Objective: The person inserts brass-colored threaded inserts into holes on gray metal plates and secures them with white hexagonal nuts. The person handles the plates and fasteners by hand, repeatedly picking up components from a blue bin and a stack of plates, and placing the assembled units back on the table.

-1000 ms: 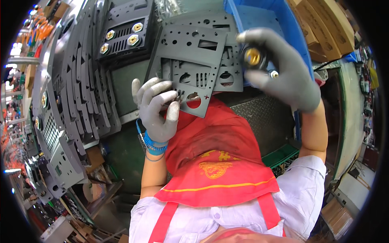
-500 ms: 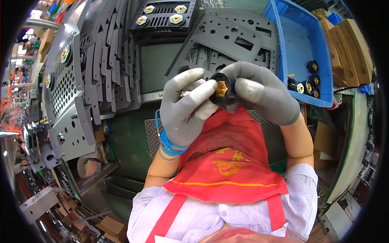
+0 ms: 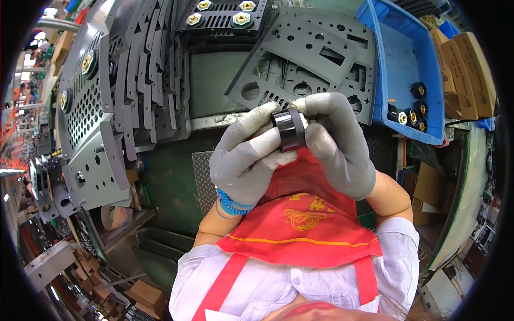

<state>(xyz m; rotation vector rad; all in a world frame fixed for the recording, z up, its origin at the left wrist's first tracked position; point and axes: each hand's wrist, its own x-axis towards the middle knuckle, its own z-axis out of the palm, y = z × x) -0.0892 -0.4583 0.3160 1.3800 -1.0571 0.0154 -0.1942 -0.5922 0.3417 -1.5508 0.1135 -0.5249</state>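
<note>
In front of the red apron I hold a black round terminal fitting (image 3: 288, 130) between both gloved hands. Its smooth black side faces up, and a pale metal edge shows at its right end. My left hand (image 3: 247, 152), with a blue coiled band at the wrist, is closed on its left side. The thumb and fingers of my right hand (image 3: 342, 144) pinch its right end, hiding part of it. Beyond them lie flat grey metal panels (image 3: 300, 51) with holes and slots. A blue bin (image 3: 399, 51) at the far right contains several similar black fittings (image 3: 417, 91) with brass centres.
Several grey perforated panels (image 3: 144, 80) stand upright in a row at the left. A dark panel (image 3: 222, 20) with brass-centred fittings lies at the back of the green bench (image 3: 217, 80). Cardboard boxes (image 3: 471, 75) stand right of the bin.
The fitting has turned: its brass centre faced me before, and now its black side shows. My right hand has moved lower and closer in, with its fingers shifted round the right end.
</note>
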